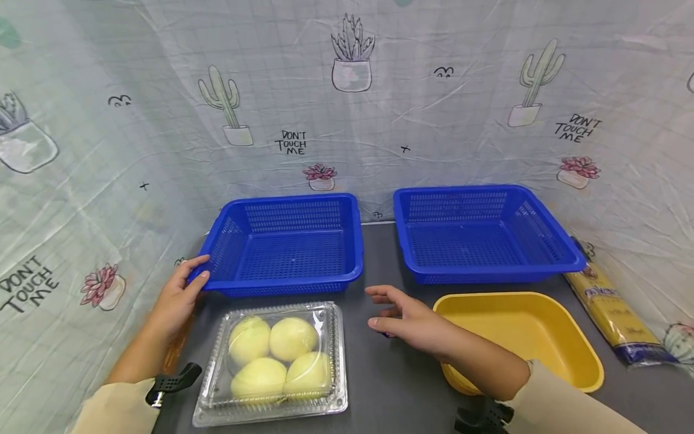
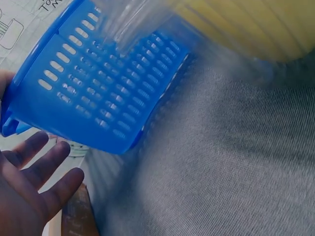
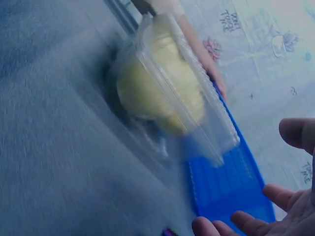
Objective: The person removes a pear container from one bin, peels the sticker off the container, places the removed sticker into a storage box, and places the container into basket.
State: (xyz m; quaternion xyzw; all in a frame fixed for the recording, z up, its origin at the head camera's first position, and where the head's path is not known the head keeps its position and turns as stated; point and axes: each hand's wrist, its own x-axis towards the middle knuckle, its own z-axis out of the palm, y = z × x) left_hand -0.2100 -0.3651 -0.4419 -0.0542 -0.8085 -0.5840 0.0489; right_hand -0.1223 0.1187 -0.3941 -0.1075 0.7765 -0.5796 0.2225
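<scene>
While the head view shows our left hand (image 1: pixel 176 295) touching the left basket's (image 1: pixel 287 241) corner with straight fingers, the left wrist view shows a gap there. Our right hand (image 1: pixel 412 322) hovers open beside the clamshell (image 1: pixel 273 361) of fruit.

Two bare hands, beige sleeves, black clips at the wrists

The person wears a loose, pale beige long-sleeved top; the soft, matte cuffs end partway up the forearms, leaving forearms and wrists uncovered. The left hand (image 1: pixel 176 298) and the right hand (image 1: pixel 414 322) are both bare, with no gloves, rings or watch in sight. A black plastic clip-like mount (image 1: pixel 172 381) sits by the left cuff, with a small metal part at its lower end, and a similar black mount (image 1: pixel 484 417) shows under the right forearm.
</scene>
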